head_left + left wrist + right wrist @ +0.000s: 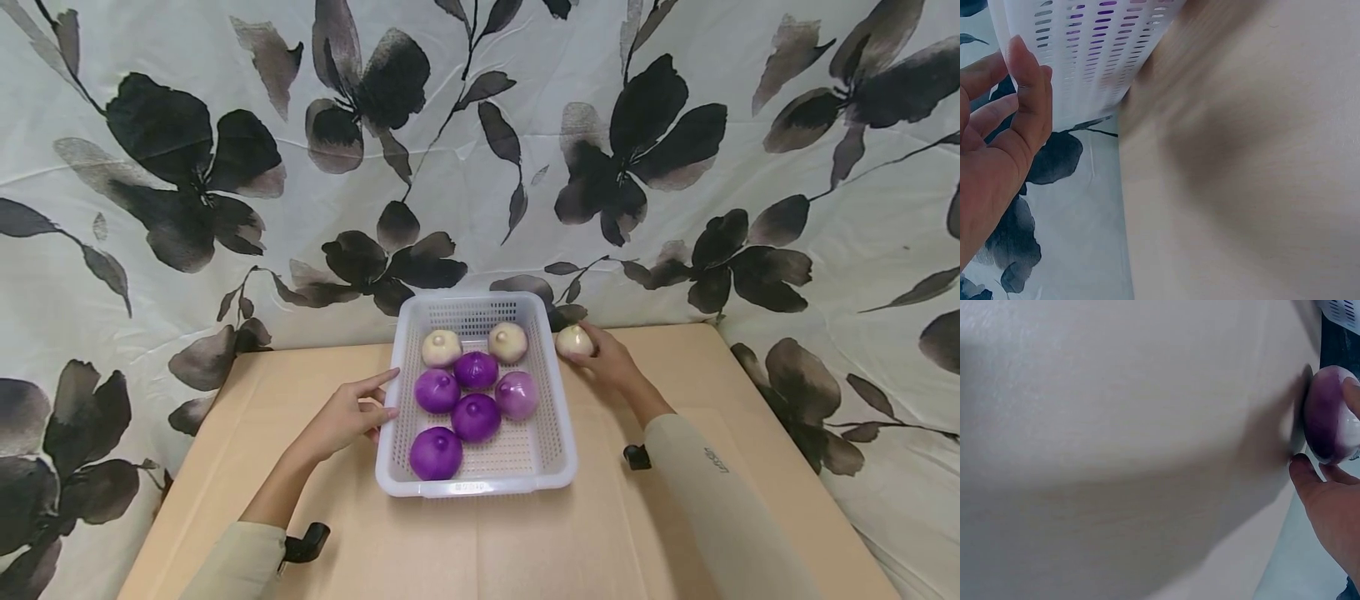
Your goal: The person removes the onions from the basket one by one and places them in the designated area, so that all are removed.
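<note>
A white perforated plastic basket (551, 433) stands on the table, holding two pale onions (441, 348) and several purple ones (477, 418). My left hand (352, 417) grips the basket's left rim, with thumb and index finger on the edge. Curled fingers lie against the slotted outer wall (1094, 50) in the left wrist view. Beyond the basket's right side, my right hand (611, 362) holds a pale onion (573, 342) between thumb and fingers, close to the table's far edge. Seen from the right wrist, this onion (1329, 419) shows a purple and white side.
The light wooden table (480, 550) ends just behind the basket. A white cloth with dark flowers (480, 183) hangs behind it and down both sides. Each forearm wears a black wrist camera, such as the left one (306, 543).
</note>
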{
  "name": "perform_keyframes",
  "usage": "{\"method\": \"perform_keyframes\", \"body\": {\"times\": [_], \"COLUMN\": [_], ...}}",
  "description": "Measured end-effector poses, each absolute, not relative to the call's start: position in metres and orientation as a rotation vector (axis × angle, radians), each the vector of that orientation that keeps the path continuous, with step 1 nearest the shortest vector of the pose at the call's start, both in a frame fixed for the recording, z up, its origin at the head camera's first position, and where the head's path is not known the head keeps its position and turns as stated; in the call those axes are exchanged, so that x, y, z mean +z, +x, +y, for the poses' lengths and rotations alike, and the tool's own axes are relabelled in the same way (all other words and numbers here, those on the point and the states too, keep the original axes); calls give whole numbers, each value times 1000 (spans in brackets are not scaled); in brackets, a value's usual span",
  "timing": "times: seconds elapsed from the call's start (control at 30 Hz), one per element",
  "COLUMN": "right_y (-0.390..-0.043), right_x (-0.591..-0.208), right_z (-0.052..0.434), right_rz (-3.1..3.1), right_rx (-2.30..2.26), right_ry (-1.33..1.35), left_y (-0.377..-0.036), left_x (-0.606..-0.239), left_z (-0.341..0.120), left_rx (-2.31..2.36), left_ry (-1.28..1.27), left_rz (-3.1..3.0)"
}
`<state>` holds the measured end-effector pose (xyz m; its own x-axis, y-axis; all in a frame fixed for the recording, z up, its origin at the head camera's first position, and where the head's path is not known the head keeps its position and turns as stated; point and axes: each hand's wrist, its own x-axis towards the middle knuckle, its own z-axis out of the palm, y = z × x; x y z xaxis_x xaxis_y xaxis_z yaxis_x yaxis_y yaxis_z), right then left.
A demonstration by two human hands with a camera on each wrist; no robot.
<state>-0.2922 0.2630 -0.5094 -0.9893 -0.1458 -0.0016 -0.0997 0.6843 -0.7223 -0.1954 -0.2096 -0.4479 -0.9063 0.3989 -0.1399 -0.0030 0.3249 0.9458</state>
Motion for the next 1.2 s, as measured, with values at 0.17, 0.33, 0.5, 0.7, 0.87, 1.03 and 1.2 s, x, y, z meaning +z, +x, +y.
{"method": "perform_keyframes", "body": {"times": [0.17,0.33,0.5,0.7,0.87,1.03,1.2], "right_y": [-290,-292,-292,-291,-292,-292,-291], "right_x": [-511,-510,-510,-509,-505,-495,-487], "right_z": [264,265,266,267,268,272,279], "right_rz": [2837,2832,2816,2812,2796,2795,2816], "right_rx": [-1205,-1179,-1187,-1201,-1211,-1202,-1196], "right_ry": [-192,-170,-147,-143,-122,-120,-133], "left_y": [-196,-196,-195,-195,-195,-195,-196], "left_x": [-450,-451,-452,-451,-449,-447,-447], "left_z": [-210,-210,-211,-211,-211,-211,-210], "left_rx": [1602,1593,1585,1585,1584,1586,1600], "left_ry": [355,359,365,371,371,365,358], "left_rz": [2249,2255,2263,2261,2267,2265,2247]}}
